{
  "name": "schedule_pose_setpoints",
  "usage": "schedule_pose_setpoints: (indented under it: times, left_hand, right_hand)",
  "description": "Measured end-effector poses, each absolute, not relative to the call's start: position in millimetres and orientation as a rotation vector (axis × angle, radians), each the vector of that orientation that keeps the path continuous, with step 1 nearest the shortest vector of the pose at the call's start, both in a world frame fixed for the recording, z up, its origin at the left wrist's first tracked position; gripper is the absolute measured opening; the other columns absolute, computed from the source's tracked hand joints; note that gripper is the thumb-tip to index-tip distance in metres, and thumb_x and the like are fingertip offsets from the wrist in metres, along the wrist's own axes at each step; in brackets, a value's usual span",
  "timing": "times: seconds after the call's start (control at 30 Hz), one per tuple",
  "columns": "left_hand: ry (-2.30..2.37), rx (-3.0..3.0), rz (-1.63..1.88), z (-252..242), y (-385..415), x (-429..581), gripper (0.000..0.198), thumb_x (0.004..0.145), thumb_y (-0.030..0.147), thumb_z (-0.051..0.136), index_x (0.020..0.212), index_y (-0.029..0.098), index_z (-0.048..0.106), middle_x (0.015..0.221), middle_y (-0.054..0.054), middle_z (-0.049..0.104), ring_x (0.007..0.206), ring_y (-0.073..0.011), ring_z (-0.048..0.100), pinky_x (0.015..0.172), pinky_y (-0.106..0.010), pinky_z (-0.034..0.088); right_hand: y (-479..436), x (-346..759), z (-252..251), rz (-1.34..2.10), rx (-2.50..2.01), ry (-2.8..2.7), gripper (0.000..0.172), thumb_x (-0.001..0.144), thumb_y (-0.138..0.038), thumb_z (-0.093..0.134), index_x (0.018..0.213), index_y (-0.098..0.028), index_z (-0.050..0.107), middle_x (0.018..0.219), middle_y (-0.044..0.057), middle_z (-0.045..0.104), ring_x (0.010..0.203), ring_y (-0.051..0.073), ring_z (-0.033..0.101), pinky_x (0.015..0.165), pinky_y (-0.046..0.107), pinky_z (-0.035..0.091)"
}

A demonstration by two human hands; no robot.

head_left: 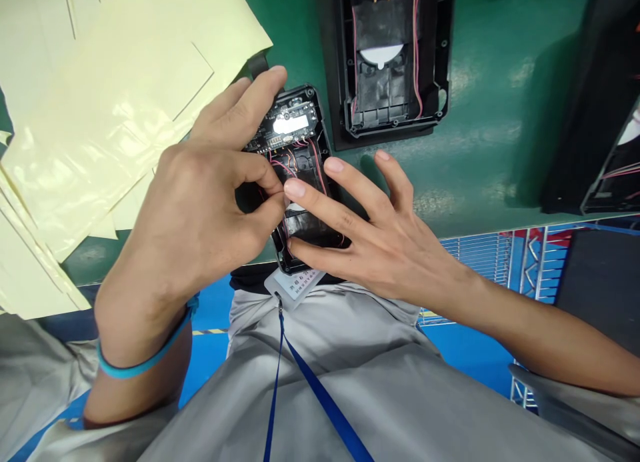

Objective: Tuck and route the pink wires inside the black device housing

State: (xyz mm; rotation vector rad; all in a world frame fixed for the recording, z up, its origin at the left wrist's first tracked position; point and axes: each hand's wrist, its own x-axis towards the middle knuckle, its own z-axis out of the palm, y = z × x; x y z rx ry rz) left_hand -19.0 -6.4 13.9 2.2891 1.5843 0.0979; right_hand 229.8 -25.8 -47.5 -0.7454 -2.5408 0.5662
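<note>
Two bare hands work on one open black housing [313, 225], which lies at the near edge of the green table [500, 115], just in front of the person's lap. Left hand [200, 209]: index finger stretched over the housing's far end, beside the circuit board [287, 125] inside it; thumb and a curled finger pressed together over the red wires [316, 165] in the middle of the housing, though what they pinch is too small to tell. Right hand [380, 235]: fingers spread wide, with the index fingertip [295, 187] meeting the left thumb above the wires, the thumb lying along the housing's near end, and the other fingers held out to the right of it. One second housing [390, 89], also open and wired, lies beyond the first, well apart. One further black casing [600, 115] sits far to the right of the first housing, partly out of frame. Several pale yellow sheets [100, 115] are heaped to the left of it, reaching under the left hand. One badge [293, 285] on a blue lanyard [310, 382] hangs just below the housing's near end, against grey clothing. One blue wristband [145, 362] circles the left wrist.
</note>
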Motion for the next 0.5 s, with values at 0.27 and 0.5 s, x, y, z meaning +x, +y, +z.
schedule_pose_setpoints:
  times: [0.27,0.5]
  left_hand:
    - [1.536,2.145,0.260,10.5,-6.9,-21.8,0.026,0.101,0.023,0.055,0.081,0.029,0.069,0.174,0.019,0.031,0.169,-0.0194,0.032,0.147,-0.030,0.032]
    - [1.525,2.190,0.289,7.1,-6.7,-22.6,0.024,0.099,0.019,0.059,0.079,0.027,0.069,0.174,0.018,0.031,0.168,-0.0232,0.035,0.146,-0.037,0.035]
  right_hand:
    - [-26.8,230.9,-47.8,0.474,-0.691,-2.624,0.039,0.104,-0.019,0.066,0.139,-0.038,0.065,0.180,-0.003,0.026,0.169,0.034,0.030,0.140,0.072,0.009]
    - [-29.1,231.7,-43.8,0.468,-0.728,-2.710,0.043,0.103,-0.018,0.066,0.141,-0.038,0.061,0.182,-0.001,0.030,0.170,0.035,0.028,0.136,0.075,0.021]
